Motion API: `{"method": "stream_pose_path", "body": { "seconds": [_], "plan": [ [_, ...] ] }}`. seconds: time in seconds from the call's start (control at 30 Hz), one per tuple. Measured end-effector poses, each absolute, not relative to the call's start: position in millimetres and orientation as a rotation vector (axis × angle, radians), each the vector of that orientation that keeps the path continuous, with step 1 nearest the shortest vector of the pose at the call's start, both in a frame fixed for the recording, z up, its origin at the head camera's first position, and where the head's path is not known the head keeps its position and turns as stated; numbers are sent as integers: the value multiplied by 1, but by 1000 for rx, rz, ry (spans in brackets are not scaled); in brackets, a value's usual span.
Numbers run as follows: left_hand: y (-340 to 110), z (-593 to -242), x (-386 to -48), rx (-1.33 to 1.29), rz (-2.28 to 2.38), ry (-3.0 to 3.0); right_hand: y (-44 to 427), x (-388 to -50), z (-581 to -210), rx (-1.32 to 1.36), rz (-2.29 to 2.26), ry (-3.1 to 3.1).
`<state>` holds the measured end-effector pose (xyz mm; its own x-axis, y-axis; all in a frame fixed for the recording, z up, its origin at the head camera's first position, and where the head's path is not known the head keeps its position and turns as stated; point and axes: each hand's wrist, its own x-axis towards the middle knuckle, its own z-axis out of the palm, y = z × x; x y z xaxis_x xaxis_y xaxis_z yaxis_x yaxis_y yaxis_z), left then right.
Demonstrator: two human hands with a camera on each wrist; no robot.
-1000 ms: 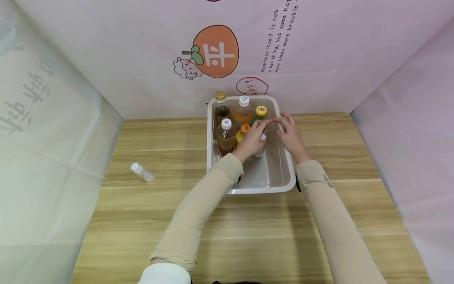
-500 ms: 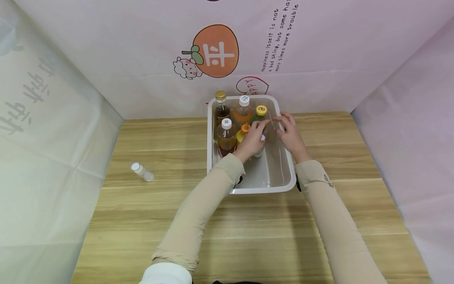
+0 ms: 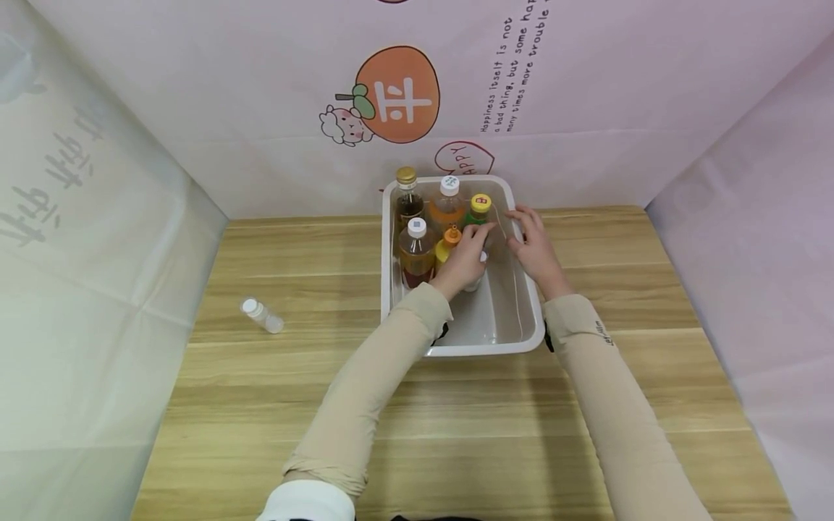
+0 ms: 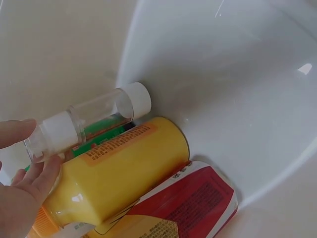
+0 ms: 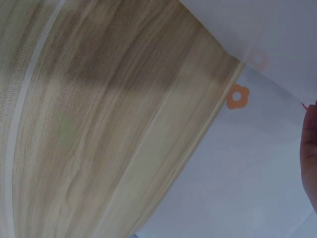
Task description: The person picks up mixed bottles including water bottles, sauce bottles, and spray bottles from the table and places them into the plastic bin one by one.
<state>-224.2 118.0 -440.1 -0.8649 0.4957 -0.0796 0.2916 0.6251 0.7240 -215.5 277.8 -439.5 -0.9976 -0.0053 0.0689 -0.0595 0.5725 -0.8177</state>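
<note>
In the head view, my left hand (image 3: 464, 264) reaches into the white plastic tub (image 3: 485, 350). A small clear bottle (image 4: 101, 111) with white ends stands there; the left wrist view has my thumb and fingertips pinching its capped top. Against it are a yellow squeeze bottle (image 4: 131, 168) with an orange nozzle and a green container, mostly hidden, whose yellow lid (image 3: 481, 202) shows in the head view. My right hand (image 3: 534, 246) rests over the tub's right rim, its fingers and thumb loosely bent; only its edge appears at the right of the right wrist view.
Also in the tub are a dark bottle with a gold cap (image 3: 406, 176), an orange-bodied bottle (image 3: 447, 210) and a white-capped bottle (image 3: 415, 253) with a red label. Another small clear bottle (image 3: 263, 316) lies on the wooden table (image 3: 313, 405). White printed sheets wall the table.
My left fingertips have drawn back a little from the right fingertips, leaving a gap between them. The small clear bottle has shifted slightly. My right hand stays at the rim.
</note>
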Motion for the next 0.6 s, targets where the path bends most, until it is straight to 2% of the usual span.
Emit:
{"method": "stream_pose_path", "body": {
  "seconds": [0.6],
  "plan": [
    [123,-443,-227,602,1074,2552,280,-217,-442,31,1431,-2749]
  ]
}}
